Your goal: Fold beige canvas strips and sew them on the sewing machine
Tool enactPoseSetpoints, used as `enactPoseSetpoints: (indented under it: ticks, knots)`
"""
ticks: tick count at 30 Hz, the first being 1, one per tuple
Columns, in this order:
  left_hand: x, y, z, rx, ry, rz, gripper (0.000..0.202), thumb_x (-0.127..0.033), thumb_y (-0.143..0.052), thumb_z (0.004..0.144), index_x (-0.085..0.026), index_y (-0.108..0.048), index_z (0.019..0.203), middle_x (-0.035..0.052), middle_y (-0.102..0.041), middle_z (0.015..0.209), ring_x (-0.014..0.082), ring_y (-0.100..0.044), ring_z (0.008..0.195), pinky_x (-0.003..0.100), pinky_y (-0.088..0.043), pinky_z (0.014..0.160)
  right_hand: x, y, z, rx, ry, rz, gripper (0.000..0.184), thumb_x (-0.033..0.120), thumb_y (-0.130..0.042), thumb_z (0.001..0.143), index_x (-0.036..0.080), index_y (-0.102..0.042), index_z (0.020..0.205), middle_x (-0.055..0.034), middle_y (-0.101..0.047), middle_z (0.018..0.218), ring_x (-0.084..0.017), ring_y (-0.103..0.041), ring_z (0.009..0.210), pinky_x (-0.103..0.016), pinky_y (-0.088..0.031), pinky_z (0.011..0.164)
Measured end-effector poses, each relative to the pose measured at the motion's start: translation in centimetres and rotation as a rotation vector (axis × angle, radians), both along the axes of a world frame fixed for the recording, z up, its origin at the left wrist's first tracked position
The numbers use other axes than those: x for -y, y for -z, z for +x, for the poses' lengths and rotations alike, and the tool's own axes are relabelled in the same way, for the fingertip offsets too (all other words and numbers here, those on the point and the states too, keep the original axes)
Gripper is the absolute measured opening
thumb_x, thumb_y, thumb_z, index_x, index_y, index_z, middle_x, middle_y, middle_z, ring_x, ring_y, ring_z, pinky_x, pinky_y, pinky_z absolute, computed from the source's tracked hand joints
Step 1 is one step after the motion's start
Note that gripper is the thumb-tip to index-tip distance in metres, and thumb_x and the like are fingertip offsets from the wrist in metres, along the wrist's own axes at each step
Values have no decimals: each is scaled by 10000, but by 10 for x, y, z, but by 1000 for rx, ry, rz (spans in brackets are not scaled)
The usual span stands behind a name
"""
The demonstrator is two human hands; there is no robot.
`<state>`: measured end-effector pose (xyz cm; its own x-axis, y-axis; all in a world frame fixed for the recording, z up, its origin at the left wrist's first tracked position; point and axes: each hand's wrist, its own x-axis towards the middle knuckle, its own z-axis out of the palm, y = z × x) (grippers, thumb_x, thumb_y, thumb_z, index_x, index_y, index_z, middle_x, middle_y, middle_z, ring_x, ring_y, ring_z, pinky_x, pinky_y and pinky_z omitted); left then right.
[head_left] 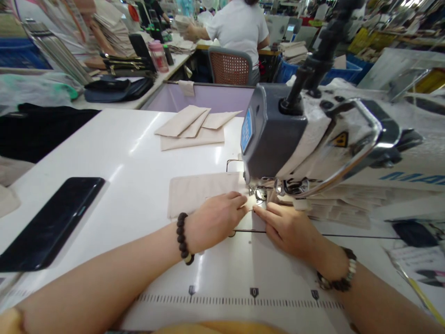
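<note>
Head view: the left hand (220,218) is lying over the right end of a beige fabric piece (194,188), its fingers bending and keeping close together, the tips reaching just beside the presser foot (260,192) of the sewing machine (274,134). Whether they are pinching the cloth or only pressing it, I cannot tell. The right hand (292,227) is resting across from it, fingers spreading slightly, its index tip pointing at the left fingertips; whether it is gripping anything, I cannot tell. The fabric piece is lying flat on the white surface (135,185), between its near and far edges. Folded beige pieces (194,127) are lying near the far edge; a black phone (55,222) is resting by the left edge.
</note>
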<state>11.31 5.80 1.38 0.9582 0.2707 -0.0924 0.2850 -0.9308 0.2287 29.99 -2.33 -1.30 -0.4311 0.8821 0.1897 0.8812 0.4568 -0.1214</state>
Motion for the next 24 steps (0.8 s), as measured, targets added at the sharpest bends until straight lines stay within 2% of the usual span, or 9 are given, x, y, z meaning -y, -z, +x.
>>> enactPoseSetpoints:
  ticks: [3,9,17,24]
  knots:
    - [-7,2,0,71,-9,9,216,-116,-421,886,-72,-543,1058,131,-543,1097,217,-471,1099,354,-404,962,0,1,-3,46,65,28,388,122,-389,796,116,-544,1151,-49,-607,793,-152,-547,659,-259,-333,526]
    - [-16,9,2,176,-30,16,208,-118,-430,885,-70,-552,1046,141,-538,1147,191,-478,1120,317,-370,1004,0,3,-8,103,133,45,428,115,-415,763,140,-541,1171,-36,-621,794,-145,-558,645,-250,-328,503]
    - [-20,16,3,172,-95,42,266,-111,-413,889,-95,-497,1140,144,-476,1264,212,-403,1212,375,-320,1036,0,6,-7,79,143,-4,446,122,-395,770,130,-530,1195,-42,-627,829,-170,-578,697,-268,-386,565]
    - [-18,25,1,200,-47,108,275,-122,-411,887,-62,-482,1145,156,-470,1252,221,-394,1207,358,-295,1049,0,9,-6,55,141,-39,437,120,-357,793,119,-544,1187,-54,-640,821,-182,-581,696,-288,-426,605]
